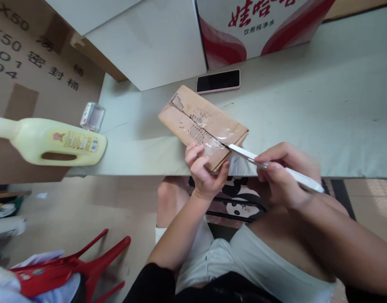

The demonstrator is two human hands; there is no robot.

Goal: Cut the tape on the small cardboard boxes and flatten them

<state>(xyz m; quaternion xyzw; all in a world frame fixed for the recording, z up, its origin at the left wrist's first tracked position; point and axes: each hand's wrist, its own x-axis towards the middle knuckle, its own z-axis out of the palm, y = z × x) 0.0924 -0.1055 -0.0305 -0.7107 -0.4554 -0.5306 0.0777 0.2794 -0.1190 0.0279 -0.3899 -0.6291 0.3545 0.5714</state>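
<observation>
A small brown cardboard box [221,120] rests at the front edge of the table, turned at an angle. Clear tape and torn strips run along its top seam. My left hand [204,170] grips the box's near end, fingers on top and thumb at the corner. In my right hand [284,170] is a white utility knife [302,180], held by its slim handle. The knife's tip meets the seam close to the box's near right end.
Behind the box lie a phone [218,81], a white box [155,46] and a red-and-white carton [259,29]. Leftward are a yellow bottle [54,141], a small clear container [93,116] and a large carton [51,54]. A red stool [95,263] stands on the floor.
</observation>
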